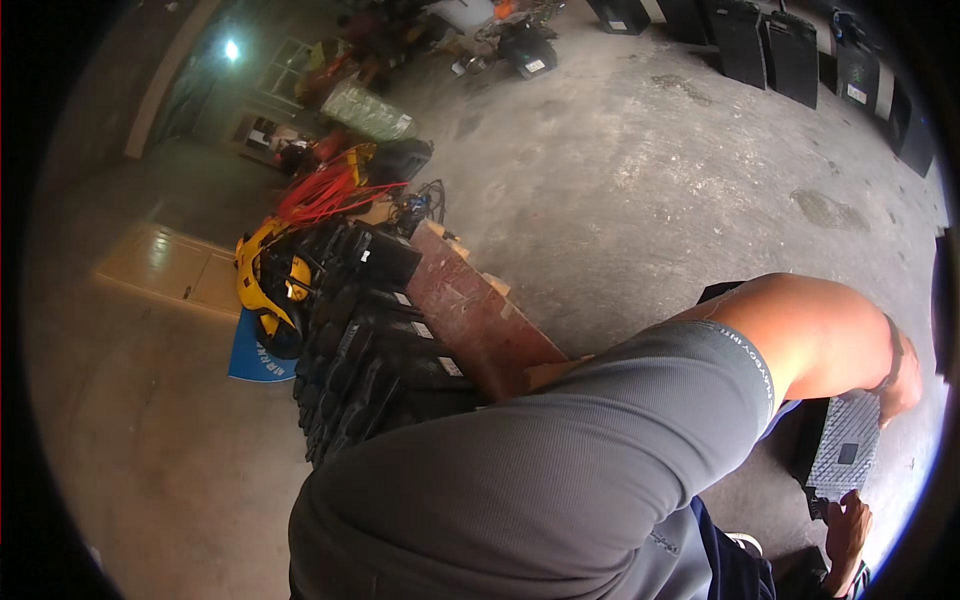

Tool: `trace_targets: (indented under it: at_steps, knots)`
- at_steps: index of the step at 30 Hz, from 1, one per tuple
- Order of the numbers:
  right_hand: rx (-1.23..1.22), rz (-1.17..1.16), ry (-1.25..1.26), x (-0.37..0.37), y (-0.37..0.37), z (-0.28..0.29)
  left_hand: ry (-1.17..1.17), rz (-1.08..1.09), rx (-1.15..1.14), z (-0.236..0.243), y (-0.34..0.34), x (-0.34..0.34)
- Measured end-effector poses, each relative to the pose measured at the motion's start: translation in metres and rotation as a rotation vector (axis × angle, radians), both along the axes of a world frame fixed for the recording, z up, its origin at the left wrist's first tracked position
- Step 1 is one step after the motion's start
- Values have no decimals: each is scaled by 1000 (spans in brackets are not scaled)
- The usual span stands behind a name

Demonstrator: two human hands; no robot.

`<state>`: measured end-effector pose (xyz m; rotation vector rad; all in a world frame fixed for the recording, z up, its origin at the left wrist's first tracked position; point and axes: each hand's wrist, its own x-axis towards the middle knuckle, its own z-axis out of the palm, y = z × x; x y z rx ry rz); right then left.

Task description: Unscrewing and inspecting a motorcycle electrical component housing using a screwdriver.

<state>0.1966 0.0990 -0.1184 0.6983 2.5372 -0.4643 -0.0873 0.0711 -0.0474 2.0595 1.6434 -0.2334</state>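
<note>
On the far right, a grey panel with a slanted textured pattern and a small dark rectangle (pixel 845 452) lies over a black body, whose kind I cannot make out. My left hand (pixel 903 388) reaches across to the panel's upper end, its fingers curled at the edge and partly hidden. My right hand (pixel 848 530), near the lower right, has bent fingers against the panel's lower end. Both hands appear to grip it. My left arm in a grey sleeve (pixel 560 450) fills much of the lower middle.
Beside my left arm are a row of black cases (pixel 375 350), a reddish-brown board (pixel 470 310), a coil of red cable (pixel 325 195) and a yellow-and-black item (pixel 260 270). Black boxes (pixel 740 45) stand along the upper right of the concrete floor (pixel 620 190). My shoe (pixel 745 543) shows below.
</note>
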Motion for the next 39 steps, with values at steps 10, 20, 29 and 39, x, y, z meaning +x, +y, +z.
trace_targets:
  at_steps: [10,20,29,39]
  knots:
    - [-2,47,38,11,-2,8,9,-17,1,16,-6,9]
    - [-148,-18,94,11,-7,3,6,-46,21,16,-9,6]
    - [-99,69,-5,13,-2,6,-11,11,4,8,2,9]
    - [-24,-22,320,-7,-25,66,-309,-116,218,-2,-5,-10]
